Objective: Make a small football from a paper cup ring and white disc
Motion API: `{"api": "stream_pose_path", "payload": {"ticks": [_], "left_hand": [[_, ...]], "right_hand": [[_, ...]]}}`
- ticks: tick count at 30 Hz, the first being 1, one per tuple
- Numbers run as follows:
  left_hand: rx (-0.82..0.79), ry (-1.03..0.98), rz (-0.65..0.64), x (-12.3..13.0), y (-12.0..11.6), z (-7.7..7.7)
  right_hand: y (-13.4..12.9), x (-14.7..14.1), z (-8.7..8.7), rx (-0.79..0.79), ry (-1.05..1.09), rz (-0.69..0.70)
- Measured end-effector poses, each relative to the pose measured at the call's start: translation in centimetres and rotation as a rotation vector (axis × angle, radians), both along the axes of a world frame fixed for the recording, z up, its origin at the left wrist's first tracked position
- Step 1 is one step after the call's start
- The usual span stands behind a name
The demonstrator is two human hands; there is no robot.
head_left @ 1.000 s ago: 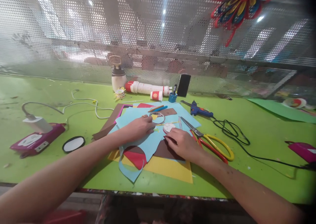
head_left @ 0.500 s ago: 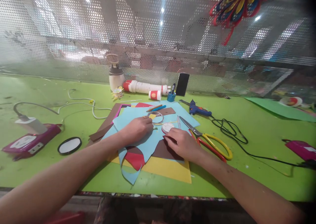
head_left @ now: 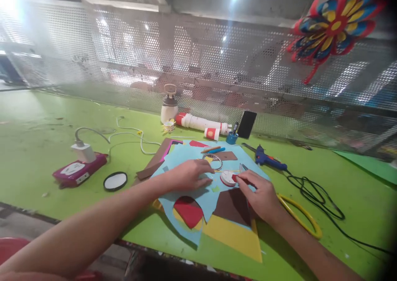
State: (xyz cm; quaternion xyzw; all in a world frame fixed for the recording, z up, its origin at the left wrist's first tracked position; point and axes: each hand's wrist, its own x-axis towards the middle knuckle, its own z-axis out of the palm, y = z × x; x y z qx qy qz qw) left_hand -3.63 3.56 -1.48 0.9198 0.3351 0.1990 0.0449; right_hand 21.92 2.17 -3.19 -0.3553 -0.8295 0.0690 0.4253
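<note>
A small white disc with a red rim (head_left: 228, 178) lies on the light blue sheet (head_left: 173, 157). My right hand (head_left: 256, 190) pinches a small red piece (head_left: 235, 177) at the disc's right edge. Left of the disc, my left hand (head_left: 194, 175) rests over the blue sheet with its fingers apart and nothing in them. Beyond it lies a ring (head_left: 221, 162), with orange and blue pens (head_left: 217, 150) behind. Scissors with a yellow handle (head_left: 302, 219) are partly hidden by my right hand. Brown (head_left: 232, 206), red (head_left: 189, 213) and yellow (head_left: 235, 235) sheets lie nearer the front.
A purple power strip (head_left: 74, 171) with a plugged-in adapter and a black-rimmed disc (head_left: 115, 181) are at the left. Behind stand a sprayer bottle (head_left: 169, 109), paper cup (head_left: 211, 133), blue pen holder (head_left: 232, 138) and phone (head_left: 247, 124). A blue glue gun (head_left: 269, 160) trails its black cable rightward.
The view has shifted, so the table appears lower and further right. My right hand now has a red piece between its fingers. My left hand has moved off the ring, its fingers apart.
</note>
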Motion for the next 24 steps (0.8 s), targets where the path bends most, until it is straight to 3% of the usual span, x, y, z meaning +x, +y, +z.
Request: {"api": "stream_pose_path", "payload": {"ticks": [3, 6, 9, 16, 20, 24], "left_hand": [[-0.016, -0.001, 0.184, -1.6, 1.8, 0.4], [-0.006, -0.005, 0.457, -3.9, 3.8, 1.2], [-0.086, 0.069, 0.658, -6.2, 5.3, 1.7], [-0.311, 0.214, 0.718, -7.6, 6.2, 1.2], [-0.37, 0.177, 0.796, -7.8, 5.8, 2.7], [-0.485, 0.05, 0.826, -8.4, 3.8, 4.2]], "right_hand": [[-0.6, -0.7, -0.3, -0.038, -0.045, 0.083], [-1.6, -1.5, -0.3, -0.069, -0.108, 0.193], [-2.1, -1.9, -0.3, -0.086, -0.164, 0.279], [-2.2, -2.1, -0.5, -0.176, -0.225, 0.391], [-2.4, -2.0, -0.2, -0.22, -0.206, 0.377], [-2.5, -2.0, -0.2, -0.218, -0.207, 0.373]]}}
